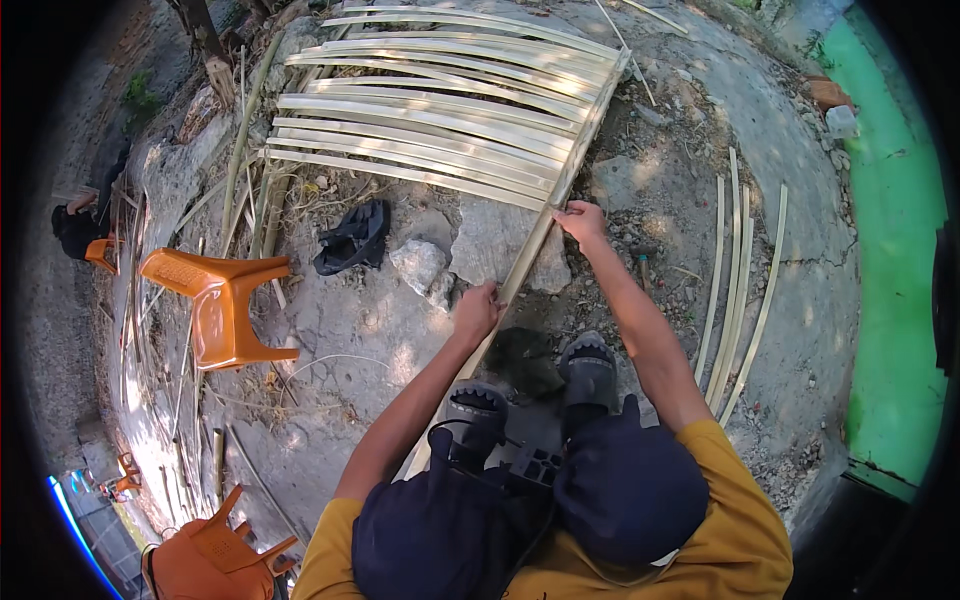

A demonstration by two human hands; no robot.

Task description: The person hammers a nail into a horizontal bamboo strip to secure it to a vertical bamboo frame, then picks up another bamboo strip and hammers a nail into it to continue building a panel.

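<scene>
A long, pale bamboo rail [527, 254] slants from between my boots toward the far side. Several split bamboo slats [425, 125] lie in a row, their right ends meeting this rail. My left hand [478, 315] is closed on the rail's near part, fingertips at its edge. Farther along, my right hand [582, 222] pinches the rail from the right, just below the nearest slat's end. Whether the fingers also hold something small is hidden. A flat grey stone [492, 240] lies under and beside the rail.
To the left stand an orange plastic stool [225, 305] and, nearer, an orange chair [215, 555]. A dark cloth bag [352, 238] and a pale rock [420, 264] lie on the ground. Loose bamboo strips [738, 290] lie at right, before a green surface [900, 250]. Another person [78, 225] is far left.
</scene>
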